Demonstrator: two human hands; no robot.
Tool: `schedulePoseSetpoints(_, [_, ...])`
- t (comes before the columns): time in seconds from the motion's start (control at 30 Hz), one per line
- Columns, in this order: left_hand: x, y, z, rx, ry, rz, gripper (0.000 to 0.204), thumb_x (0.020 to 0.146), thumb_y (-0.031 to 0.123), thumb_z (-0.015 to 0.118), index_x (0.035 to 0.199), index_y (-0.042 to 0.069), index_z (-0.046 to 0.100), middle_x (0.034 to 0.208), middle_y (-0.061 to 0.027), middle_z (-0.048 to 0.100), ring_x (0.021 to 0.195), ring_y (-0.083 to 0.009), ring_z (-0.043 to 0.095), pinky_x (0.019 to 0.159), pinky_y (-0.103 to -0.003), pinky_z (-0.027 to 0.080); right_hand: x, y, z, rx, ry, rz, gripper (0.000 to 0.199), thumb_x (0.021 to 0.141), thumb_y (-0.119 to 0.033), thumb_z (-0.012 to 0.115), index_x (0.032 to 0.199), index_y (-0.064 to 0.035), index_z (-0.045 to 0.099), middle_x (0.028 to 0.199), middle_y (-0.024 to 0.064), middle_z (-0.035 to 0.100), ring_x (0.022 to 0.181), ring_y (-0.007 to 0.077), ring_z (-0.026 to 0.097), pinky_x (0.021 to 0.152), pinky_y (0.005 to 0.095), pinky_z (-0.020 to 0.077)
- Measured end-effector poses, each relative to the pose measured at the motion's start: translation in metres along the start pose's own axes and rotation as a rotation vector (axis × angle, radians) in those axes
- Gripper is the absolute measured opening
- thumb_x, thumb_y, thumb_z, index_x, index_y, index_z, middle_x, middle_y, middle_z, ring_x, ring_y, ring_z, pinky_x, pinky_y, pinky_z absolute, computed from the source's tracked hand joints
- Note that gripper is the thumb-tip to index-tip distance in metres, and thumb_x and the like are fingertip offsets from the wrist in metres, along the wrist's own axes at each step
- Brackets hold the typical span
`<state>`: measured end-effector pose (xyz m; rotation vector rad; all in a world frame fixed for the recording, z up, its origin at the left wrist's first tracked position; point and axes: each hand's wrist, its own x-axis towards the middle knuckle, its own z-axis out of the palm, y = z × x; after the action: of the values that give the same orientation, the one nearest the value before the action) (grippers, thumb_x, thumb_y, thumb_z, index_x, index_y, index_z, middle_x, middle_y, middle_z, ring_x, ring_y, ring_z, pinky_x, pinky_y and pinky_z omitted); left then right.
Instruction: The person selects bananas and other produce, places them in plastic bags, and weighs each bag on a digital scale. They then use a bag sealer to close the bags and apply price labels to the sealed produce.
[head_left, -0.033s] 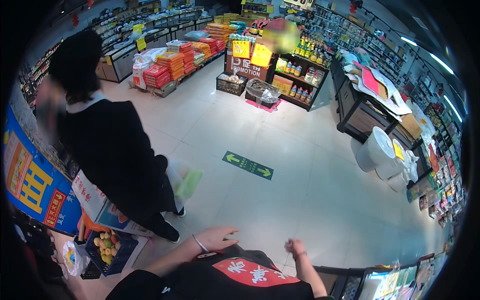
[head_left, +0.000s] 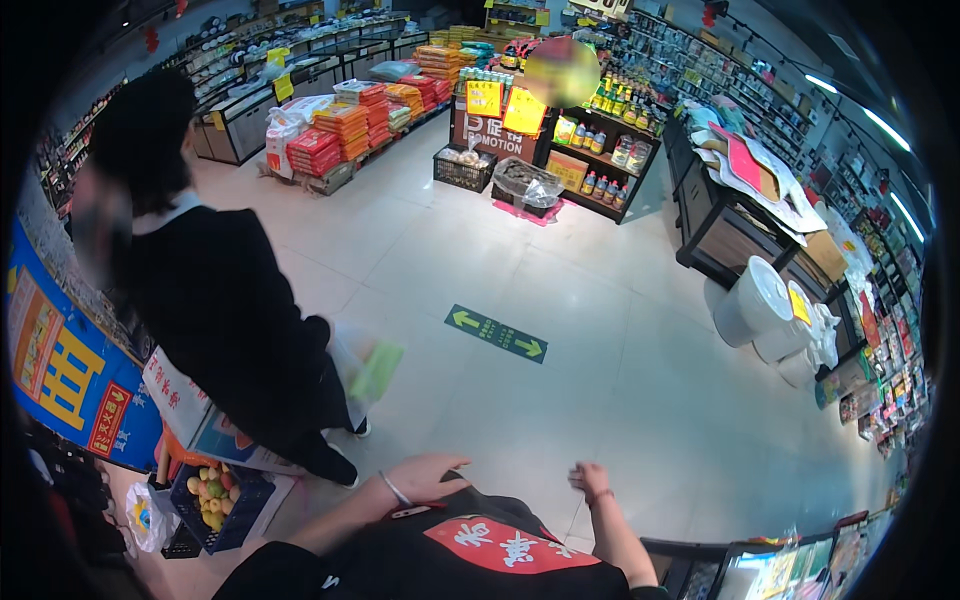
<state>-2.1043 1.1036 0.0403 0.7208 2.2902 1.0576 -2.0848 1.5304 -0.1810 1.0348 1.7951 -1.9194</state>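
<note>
My left hand (head_left: 432, 478) hovers in front of my dark apron (head_left: 460, 575), which has a red patch. Its fingers are stretched out, nothing is in them, and a pale bracelet circles the wrist. To the right, my right hand (head_left: 590, 479) is held out over the floor with its fingers curled in. Nothing shows in it, and a thin band is on that wrist. Both hands are apart from any goods. Ahead of them lies a green floor sign (head_left: 496, 333) with arrows.
A person in black (head_left: 215, 280) stands close on the left, beside a clear bag (head_left: 365, 370) with something green. Below is a blue crate of fruit (head_left: 212, 500). Stacked sacks (head_left: 340, 125) and a bottle shelf (head_left: 600, 165) stand ahead; white tubs (head_left: 752, 300) are at right.
My right hand has risen slightly and its fingers look a little looser. The person on the left has shifted very slightly. Otherwise the scene looks the same.
</note>
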Motion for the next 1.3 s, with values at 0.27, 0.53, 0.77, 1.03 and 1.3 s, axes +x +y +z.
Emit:
schedulePoseSetpoints(0.27, [0.100,-0.085,-0.073,-0.014,0.048,-0.367,0.058,0.089,0.044,0.057,0.128,0.002,0.053,0.121,-0.0206,0.059,0.114,-0.0344,0.056,0.097,-0.039,0.043,0.154,-0.209,0.177,-0.246,-0.289,-0.351,0.021,0.095,-0.022,0.052,0.098,-0.0039,0.062,0.087,0.0094,0.068,0.071,0.0175,0.066,0.059,0.0297,0.0511])
schedulePoseSetpoints(0.53, [0.236,-0.136,-0.206,-0.159,0.177,-0.361,0.057,0.089,0.042,0.053,0.130,0.002,0.051,0.123,-0.0227,0.057,0.116,-0.0350,0.054,0.099,-0.039,0.042,0.261,-0.204,0.108,-1.497,-0.482,0.060,0.036,0.085,-0.034,0.058,0.106,-0.0072,0.068,0.101,0.0160,0.069,0.101,0.0316,0.063,0.089,0.0412,0.0483])
schedulePoseSetpoints(0.77, [0.281,-0.189,-0.356,-0.015,0.539,-0.286,0.046,0.089,0.037,0.056,0.123,0.006,0.056,0.115,-0.0142,0.063,0.106,-0.0310,0.060,0.091,-0.039,0.048,0.379,-0.307,0.162,-1.096,-0.337,0.061,0.029,0.086,-0.029,0.054,0.096,-0.0050,0.067,0.089,0.0147,0.068,0.087,0.0285,0.063,0.078,0.0395,0.0497])
schedulePoseSetpoints(1.03, [0.289,-0.305,-0.482,-0.126,0.882,-0.540,0.041,0.088,0.032,0.058,0.117,0.003,0.058,0.109,-0.0156,0.064,0.100,-0.0299,0.062,0.087,-0.039,0.048,0.552,-0.426,0.381,-1.367,-0.599,-0.011,0.026,0.086,-0.023,0.050,0.085,-0.0024,0.066,0.076,0.0133,0.066,0.071,0.0249,0.063,0.066,0.0376,0.0512])
schedulePoseSetpoints(1.3, [0.206,-0.354,-0.581,-0.143,1.437,-0.748,0.029,0.089,0.023,0.060,0.110,0.003,0.062,0.101,-0.0127,0.066,0.095,-0.0264,0.064,0.083,-0.034,0.050,0.725,-0.619,0.752,-1.674,-0.743,-0.388,0.028,0.087,-0.017,0.046,0.074,0.0001,0.065,0.062,0.0119,0.065,0.055,0.0212,0.064,0.053,0.0357,0.0527])
